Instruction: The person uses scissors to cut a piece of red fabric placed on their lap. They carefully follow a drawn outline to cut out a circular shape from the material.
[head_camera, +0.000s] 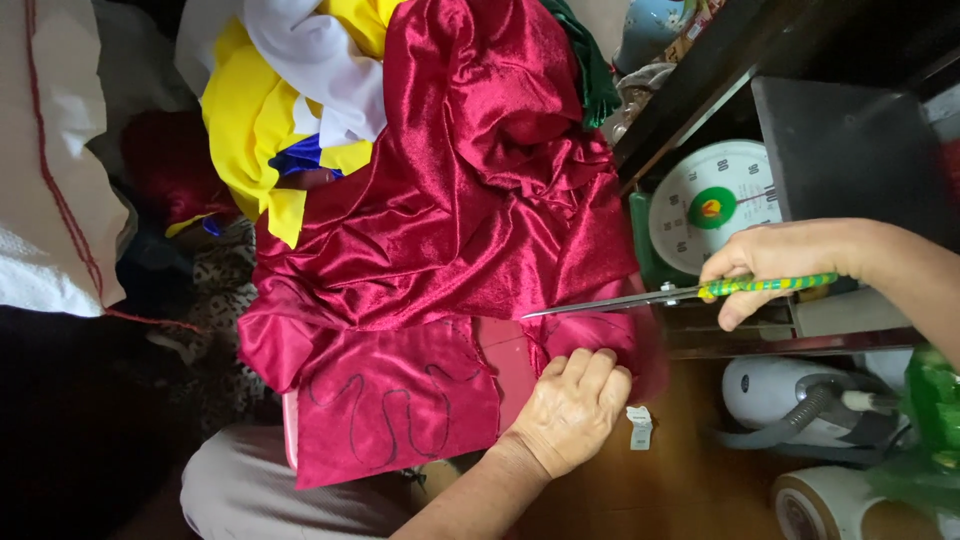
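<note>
Red fabric (440, 250) under left fingers (590, 368)

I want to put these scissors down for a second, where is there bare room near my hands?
Bare wooden floor lies between your left hand, the small white tag and the white appliance. Everything above is crowded: red fabric heaped over yellow cloth, the weighing scale against the shelf.

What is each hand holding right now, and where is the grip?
Right hand holds the scissors by their green-yellow handles. Left hand grips the red fabric at its edge.
</note>
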